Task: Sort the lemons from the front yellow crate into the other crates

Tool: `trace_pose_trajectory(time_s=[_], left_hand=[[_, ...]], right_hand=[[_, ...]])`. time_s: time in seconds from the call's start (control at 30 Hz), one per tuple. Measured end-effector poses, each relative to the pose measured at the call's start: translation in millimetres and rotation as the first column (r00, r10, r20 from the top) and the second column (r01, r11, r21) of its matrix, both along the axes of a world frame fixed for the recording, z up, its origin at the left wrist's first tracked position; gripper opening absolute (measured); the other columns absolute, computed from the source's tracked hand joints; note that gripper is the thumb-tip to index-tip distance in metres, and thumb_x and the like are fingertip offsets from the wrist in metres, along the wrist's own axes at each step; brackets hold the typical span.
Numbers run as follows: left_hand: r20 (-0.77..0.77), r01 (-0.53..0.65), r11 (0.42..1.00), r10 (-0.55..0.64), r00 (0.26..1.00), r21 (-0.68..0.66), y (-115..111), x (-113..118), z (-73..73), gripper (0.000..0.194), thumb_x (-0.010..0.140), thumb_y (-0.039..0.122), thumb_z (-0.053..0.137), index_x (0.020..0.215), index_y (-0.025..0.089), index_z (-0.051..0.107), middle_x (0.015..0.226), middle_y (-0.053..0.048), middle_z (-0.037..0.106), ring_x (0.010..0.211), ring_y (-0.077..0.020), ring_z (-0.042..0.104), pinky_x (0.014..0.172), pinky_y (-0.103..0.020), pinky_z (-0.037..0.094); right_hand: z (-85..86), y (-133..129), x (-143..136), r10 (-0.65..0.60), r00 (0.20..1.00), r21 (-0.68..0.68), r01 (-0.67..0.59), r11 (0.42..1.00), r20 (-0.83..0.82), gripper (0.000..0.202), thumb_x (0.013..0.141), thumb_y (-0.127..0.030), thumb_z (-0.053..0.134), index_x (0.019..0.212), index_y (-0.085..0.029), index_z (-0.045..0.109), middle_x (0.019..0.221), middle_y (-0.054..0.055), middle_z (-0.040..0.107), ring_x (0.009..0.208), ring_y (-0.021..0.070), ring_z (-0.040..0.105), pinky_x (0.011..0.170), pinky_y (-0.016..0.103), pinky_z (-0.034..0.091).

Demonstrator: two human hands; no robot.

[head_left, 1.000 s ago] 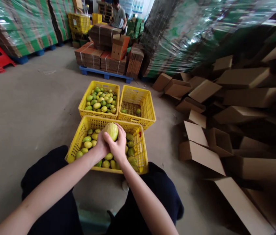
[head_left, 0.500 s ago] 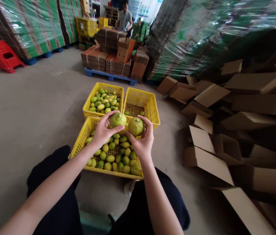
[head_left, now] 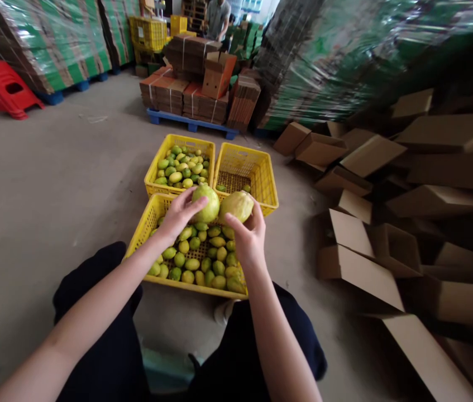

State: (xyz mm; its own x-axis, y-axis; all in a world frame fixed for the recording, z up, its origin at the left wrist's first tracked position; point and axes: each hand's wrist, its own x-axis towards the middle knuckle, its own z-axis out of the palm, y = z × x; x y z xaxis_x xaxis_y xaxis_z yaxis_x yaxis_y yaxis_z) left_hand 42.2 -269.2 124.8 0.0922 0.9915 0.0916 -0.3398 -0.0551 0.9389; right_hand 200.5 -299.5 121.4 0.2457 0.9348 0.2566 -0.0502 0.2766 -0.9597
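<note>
My left hand (head_left: 181, 215) is closed around a green-yellow lemon (head_left: 206, 203). In my right hand (head_left: 249, 237) is a second, yellower lemon (head_left: 236, 207), lying on its side with its tip to the upper right. Both fruits are held side by side above the near yellow crate (head_left: 135, 237), which has green and yellow lemons (head_left: 192, 264) spread over its slotted bottom. Behind it, the far left yellow crate (head_left: 152, 176) is heaped with lemons. The far right yellow crate (head_left: 263, 167) has a few at its near end, partly hidden.
Flattened cartons (head_left: 163, 92) are stacked on a blue pallet (head_left: 192, 124) ahead, with a person (head_left: 218, 19) behind them. Cardboard boxes (head_left: 366, 273) lie piled on the right. A red stool (head_left: 4, 86) stands at the left near wrapped pallet stacks (head_left: 52, 39).
The lemon in my right hand has turned from end-on to sideways. The left lemon has tilted, its tip now pointing up. The view has shifted slightly.
</note>
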Motion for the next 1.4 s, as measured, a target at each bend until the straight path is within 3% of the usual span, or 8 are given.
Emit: trace_pose_trajectory(time_s=[0.2,0.33,0.5,0.67,1.03,1.23,1.33,1.4], left_hand=[[0.274,0.161,0.925,-0.065,0.96,-0.344,5,4,-5.8,0.036,0.082,0.047,0.059,0.101,0.019,0.073,0.076,-0.005,0.072,0.053,-0.0162,0.063,0.042,-0.025,0.044],[0.501,0.232,0.894,-0.01,0.865,-0.383,7,10,-15.4,0.034,0.084,0.042,0.053,0.099,0.019,0.072,0.07,-0.004,0.07,0.057,-0.0174,0.064,0.057,-0.032,0.055],[0.74,0.23,0.894,0.15,0.655,-0.384,9,20,-24.2,0.038,0.089,0.028,0.045,0.116,0.016,0.069,0.093,-0.007,0.077,0.089,-0.019,0.073,0.078,-0.029,0.06],[0.769,0.208,0.898,0.189,0.611,-0.387,16,27,-21.3,0.041,0.092,0.023,0.042,0.123,0.014,0.067,0.097,-0.006,0.077,0.084,-0.0153,0.073,0.077,-0.024,0.059],[0.732,0.188,0.908,0.165,0.661,-0.374,22,22,-12.6,0.04,0.093,0.022,0.042,0.12,0.014,0.07,0.092,-0.006,0.077,0.08,-0.0165,0.073,0.088,-0.031,0.06],[0.654,0.013,0.846,0.402,0.641,-0.532,27,11,-15.1,0.041,0.089,0.024,0.041,0.118,0.014,0.069,0.089,-0.007,0.076,0.086,-0.0153,0.074,0.079,-0.022,0.059],[0.542,0.043,0.788,0.382,0.748,-0.614,23,11,-27.2,0.037,0.09,0.026,0.039,0.108,0.016,0.069,0.083,-0.006,0.073,0.082,-0.0162,0.074,0.071,-0.023,0.06],[0.434,0.171,0.693,0.224,0.873,-0.7,10,19,-42.5,0.032,0.09,0.029,0.039,0.1,0.017,0.067,0.078,-0.006,0.071,0.076,-0.017,0.073,0.064,-0.023,0.06]], right_hand=[[-4.9,7,-5,0.134,0.914,-0.183,-0.217,0.959,-0.383,0.038,0.08,-0.048,0.061,0.112,-0.027,0.062,0.107,0.006,0.072,0.087,0.0241,0.069,0.069,0.037,0.057],[-12.3,15,-12,0.156,0.792,-0.166,-0.308,0.937,-0.59,0.037,0.082,-0.05,0.058,0.105,-0.023,0.066,0.092,0.006,0.075,0.07,0.0218,0.068,0.066,0.039,0.058],[-19.9,25,-25,0.032,0.508,-0.13,-0.279,0.951,-0.861,0.024,0.081,-0.034,0.054,0.098,-0.022,0.066,0.089,0.003,0.077,0.089,0.0224,0.072,0.09,0.042,0.058],[-15.9,32,-37,-0.053,0.309,-0.134,-0.245,0.96,-0.95,0.023,0.087,-0.028,0.046,0.097,-0.022,0.066,0.093,0.001,0.076,0.085,0.0176,0.072,0.082,0.032,0.059],[-13.6,36,-42,0.03,0.308,-0.058,-0.271,0.961,-0.951,0.022,0.086,-0.027,0.048,0.099,-0.023,0.065,0.093,0.001,0.074,0.083,0.0164,0.068,0.086,0.033,0.057],[-19.1,43,-13,-0.105,0.264,-0.147,-0.143,0.979,-0.959,0.029,0.08,-0.03,0.044,0.098,-0.022,0.066,0.089,0.002,0.074,0.086,0.0174,0.071,0.075,0.03,0.06],[-20.5,43,7,-0.101,0.317,-0.129,-0.067,0.989,-0.943,0.028,0.073,-0.027,0.047,0.093,-0.023,0.065,0.086,0.001,0.074,0.084,0.0172,0.072,0.074,0.033,0.062],[-17.8,40,18,-0.098,0.33,-0.12,-0.047,0.992,-0.939,0.029,0.071,-0.026,0.047,0.093,-0.024,0.066,0.086,0.001,0.074,0.083,0.0173,0.072,0.074,0.034,0.062]])
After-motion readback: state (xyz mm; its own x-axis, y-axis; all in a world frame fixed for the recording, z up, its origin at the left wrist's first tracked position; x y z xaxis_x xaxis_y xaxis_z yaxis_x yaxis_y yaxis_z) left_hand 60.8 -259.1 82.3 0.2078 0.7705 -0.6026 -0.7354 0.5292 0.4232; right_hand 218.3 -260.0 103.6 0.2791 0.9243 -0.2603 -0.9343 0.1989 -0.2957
